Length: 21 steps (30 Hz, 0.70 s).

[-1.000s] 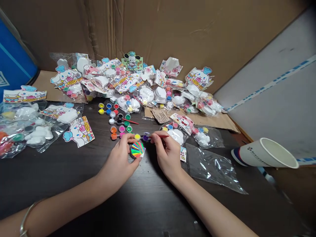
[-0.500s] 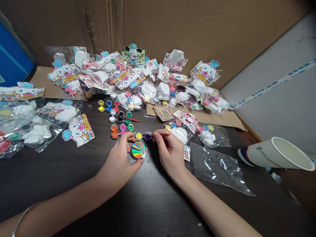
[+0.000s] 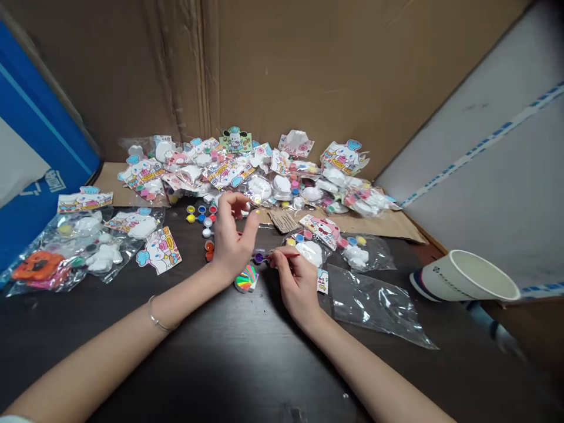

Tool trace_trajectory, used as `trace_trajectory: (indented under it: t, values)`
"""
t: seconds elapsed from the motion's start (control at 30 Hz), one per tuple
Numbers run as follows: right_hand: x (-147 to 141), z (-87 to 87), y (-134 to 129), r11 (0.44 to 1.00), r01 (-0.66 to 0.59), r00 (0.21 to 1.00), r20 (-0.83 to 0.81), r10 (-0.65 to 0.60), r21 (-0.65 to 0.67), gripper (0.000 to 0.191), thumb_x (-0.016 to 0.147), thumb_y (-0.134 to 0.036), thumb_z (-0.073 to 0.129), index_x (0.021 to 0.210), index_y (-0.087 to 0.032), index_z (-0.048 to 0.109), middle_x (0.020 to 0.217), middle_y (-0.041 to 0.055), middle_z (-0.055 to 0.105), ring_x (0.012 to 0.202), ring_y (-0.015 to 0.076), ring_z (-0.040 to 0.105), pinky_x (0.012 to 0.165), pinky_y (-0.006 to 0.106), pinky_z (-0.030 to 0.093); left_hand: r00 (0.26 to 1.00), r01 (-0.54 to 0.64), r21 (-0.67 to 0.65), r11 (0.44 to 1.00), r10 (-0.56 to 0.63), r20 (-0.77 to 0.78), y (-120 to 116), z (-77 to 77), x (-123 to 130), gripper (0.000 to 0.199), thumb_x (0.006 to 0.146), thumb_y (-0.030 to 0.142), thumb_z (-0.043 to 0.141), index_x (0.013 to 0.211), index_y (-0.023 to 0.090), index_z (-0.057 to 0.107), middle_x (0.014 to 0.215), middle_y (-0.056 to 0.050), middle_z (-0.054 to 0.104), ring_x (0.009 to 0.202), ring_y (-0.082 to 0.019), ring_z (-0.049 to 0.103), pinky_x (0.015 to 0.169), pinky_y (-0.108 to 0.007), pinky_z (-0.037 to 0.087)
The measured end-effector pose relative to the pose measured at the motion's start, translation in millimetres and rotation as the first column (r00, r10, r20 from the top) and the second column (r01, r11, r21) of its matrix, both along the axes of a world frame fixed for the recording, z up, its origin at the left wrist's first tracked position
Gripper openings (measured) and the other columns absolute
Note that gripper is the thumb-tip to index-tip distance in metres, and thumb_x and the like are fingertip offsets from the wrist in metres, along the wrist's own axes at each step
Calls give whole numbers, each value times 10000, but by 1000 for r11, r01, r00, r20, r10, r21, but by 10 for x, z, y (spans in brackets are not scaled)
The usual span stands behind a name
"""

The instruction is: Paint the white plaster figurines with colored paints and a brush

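We had one striped, fan-shaped piece [image 3: 245, 278] on the glossy worktop [image 3: 211, 364], our empty left grip [image 3: 233, 244] loosely open near it, our right grip [image 3: 300, 282] pinching one slim red brush [image 3: 291, 255] right of the piece, one paper cup [image 3: 449, 279] farther right.

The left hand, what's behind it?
Past the left hand, a white paint pot and an orange paint pot show on one side, and a purple paint pot on the other. Whatever lies directly behind it is covered.
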State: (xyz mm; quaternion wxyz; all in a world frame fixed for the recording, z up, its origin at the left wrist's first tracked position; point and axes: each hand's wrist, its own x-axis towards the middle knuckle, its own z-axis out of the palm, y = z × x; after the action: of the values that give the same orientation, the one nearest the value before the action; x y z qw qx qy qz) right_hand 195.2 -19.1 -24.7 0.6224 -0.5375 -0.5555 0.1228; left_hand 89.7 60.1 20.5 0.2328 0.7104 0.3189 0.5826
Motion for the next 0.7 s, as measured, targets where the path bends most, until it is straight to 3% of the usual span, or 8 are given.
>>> trace_trajectory:
  t: [0.1,0.23,0.4,0.5,0.7]
  values:
    - [-4,2,6,1000,-5,999,-32,5,-7,233,893,-269,478,686,-190,553,600,-9,557,555,116,520,544,239,416,993,78,10,997,-76,-93,9,-35,-202,139,814,258,496,935,238,430,845,-11,495,749,-161,513,697,-314,465]
    - [3,1,24,997,-63,995,-80,60,-46,234,887,-318,494,706,-189,564,599,-7,563,554,116,517,541,239,416,938,179,-85,980,-196,-286,-197,-124,-575,250,743,212,624,968,226,516,873,-16,558,728,-164,543,676,-312,487]
    - [43,-5,-1,986,-137,978,-172,120,-93,275,906,-388,474,731,-190,552,599,-15,544,516,96,467,480,218,374,733,232,-233,944,-328,-596,-326,-194,-713,465,729,221,636,1156,208,452,1131,-102,576,1028,-272,549,928,-482,456]
    - [67,0,-51,977,-178,967,-205,152,-115,304,898,-428,493,722,-188,555,585,-22,529,491,85,431,469,214,360,670,292,-271,917,-398,-626,-311,-244,-701,482,752,164,583,1204,213,422,1183,-102,571,1123,-276,516,1000,-494,416]
    - [70,38,-81,958,-240,952,-231,200,-158,345,865,-482,535,693,-184,563,560,-25,521,474,81,409,461,216,352,683,278,-270,922,-387,-620,-332,-360,-726,495,790,133,522,1259,218,387,1236,-105,544,1158,-266,496,982,-463,443]
